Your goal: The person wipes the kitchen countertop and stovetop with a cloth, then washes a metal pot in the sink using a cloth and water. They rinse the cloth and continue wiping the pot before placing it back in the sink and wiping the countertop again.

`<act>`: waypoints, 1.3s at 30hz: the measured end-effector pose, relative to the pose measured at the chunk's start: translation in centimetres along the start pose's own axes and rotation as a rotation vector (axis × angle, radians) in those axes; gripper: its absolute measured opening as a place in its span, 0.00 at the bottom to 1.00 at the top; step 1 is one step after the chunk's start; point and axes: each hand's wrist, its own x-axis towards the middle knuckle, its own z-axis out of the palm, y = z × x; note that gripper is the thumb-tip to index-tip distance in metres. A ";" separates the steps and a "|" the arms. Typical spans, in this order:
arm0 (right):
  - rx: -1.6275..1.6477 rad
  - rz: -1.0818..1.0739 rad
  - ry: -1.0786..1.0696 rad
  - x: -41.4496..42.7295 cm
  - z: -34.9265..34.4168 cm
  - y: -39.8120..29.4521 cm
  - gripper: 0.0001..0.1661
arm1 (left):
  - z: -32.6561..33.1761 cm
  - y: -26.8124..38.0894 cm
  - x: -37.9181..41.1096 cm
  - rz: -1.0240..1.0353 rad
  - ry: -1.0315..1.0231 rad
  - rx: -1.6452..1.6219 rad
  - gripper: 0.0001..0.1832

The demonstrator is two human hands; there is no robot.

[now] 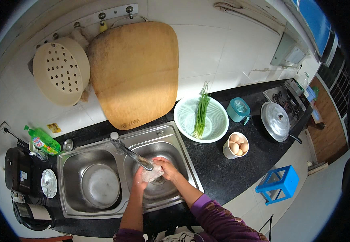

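My left hand (139, 178) and my right hand (168, 170) hold a pale, crumpled piece (153, 174) between them, my left on its near left side and my right on its right. It looks like a wet cloth, but its material cannot be told for certain. Over it reaches the spout of a chrome faucet (137, 159), hiding part of it. Both hands are above the right basin (176, 181) of a stainless steel double sink, close to the drain (159, 181). In the left basin (72, 175) rests a round metal pan (101, 185).
Right of the sink stand a green colander (182, 121) with chives (202, 116), a tub (228, 152) of eggs, a teal lidded container (238, 109) and a lidded wok (274, 121). A cutting board (135, 72) hangs behind. Leftward are a detergent bottle (43, 141) and an electric kettle (33, 214).
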 end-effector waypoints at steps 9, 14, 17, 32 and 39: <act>-0.431 0.039 -0.142 -1.4 0.1 -0.7 0.16 | 2.0 3.3 -2.1 0.105 -0.112 0.017 0.18; -0.604 -0.021 -0.160 -1.8 -2.0 -2.3 0.18 | 2.9 4.5 -2.9 0.084 -0.160 0.200 0.18; -0.494 0.024 0.037 -2.3 0.1 -2.8 0.17 | 0.8 4.6 -2.8 -0.137 -0.009 0.295 0.18; -0.064 0.055 -0.037 -2.9 -0.4 -2.6 0.11 | 0.3 4.4 -4.2 -0.139 -0.084 0.334 0.17; -0.013 0.011 -0.060 -3.7 -0.7 -3.7 0.11 | -0.3 2.7 -3.4 -0.120 -0.147 0.187 0.18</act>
